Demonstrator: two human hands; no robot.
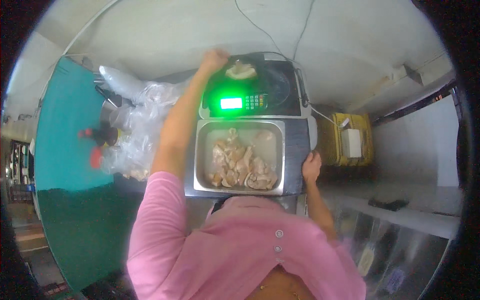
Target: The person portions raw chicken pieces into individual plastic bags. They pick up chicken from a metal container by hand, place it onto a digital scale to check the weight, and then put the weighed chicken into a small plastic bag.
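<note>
My left hand (215, 60) reaches to the far left corner of a black tabletop device (225, 88) with a keypad and a glowing green-white display. Motion blurs its fingers, and I cannot see whether they hold anything. A pale piece (240, 71), perhaps meat, lies on the device's back part beside that hand. My right hand (312, 165) is at the right edge of the dark table (296, 168), its fingers partly hidden. Between my arms sits a rectangular stainless steel pan (277, 125) with several pale pieces of raw meat, likely chicken (238, 161), in its lower half.
Clear plastic bags (142, 112) are heaped left of my left arm, partly covering a metal bowl (108, 112) and red-topped items. A yellow plastic crate (337, 138) with a white box (351, 143) stands at right. Cables hang down the wall (187, 26) behind the device.
</note>
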